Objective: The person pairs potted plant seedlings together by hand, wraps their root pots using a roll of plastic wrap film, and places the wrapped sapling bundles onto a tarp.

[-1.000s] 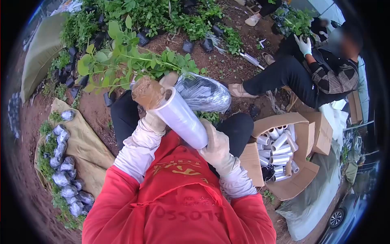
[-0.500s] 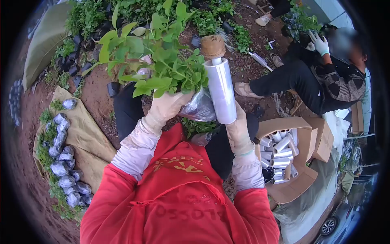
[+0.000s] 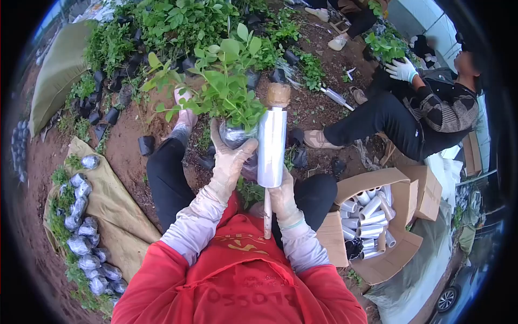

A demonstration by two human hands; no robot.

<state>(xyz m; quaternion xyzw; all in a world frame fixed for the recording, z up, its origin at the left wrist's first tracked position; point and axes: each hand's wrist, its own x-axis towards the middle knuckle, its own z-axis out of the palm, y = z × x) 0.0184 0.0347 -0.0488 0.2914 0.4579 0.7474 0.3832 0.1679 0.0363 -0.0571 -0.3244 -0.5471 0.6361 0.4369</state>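
1. The left hand (image 3: 229, 162), in a pale glove, has its grip closed around the film-wrapped base of a leafy plant (image 3: 229, 100), whose stems and leaves spread above it.
2. The right hand (image 3: 283, 198), also gloved, grips at the lower end of a clear film roll (image 3: 272, 148); its fingers are partly hidden.
3. The roll stands nearly upright, just beside the plant. A brown end piece (image 3: 278, 94) caps its core at the top, and a pale rod (image 3: 267, 216) sticks out below, over the red apron (image 3: 248, 281).
4. On the person's right, an open cardboard box (image 3: 402, 237) holds many film rolls (image 3: 372, 217); another carton (image 3: 426, 189) is beside it.
5. On the left, silvery wrapped bundles (image 3: 80, 245) with greenery lie along a tan cloth (image 3: 116, 202).
6. Ahead, on brown soil (image 3: 127, 129), are leafy plants (image 3: 178, 24) and dark pots (image 3: 145, 144).
7. Farther right, another person (image 3: 388, 121) sits with a white-gloved hand (image 3: 402, 70) near foliage (image 3: 386, 46). Between that person and the plants ahead, a roll on a rod (image 3: 336, 97) lies on the ground.
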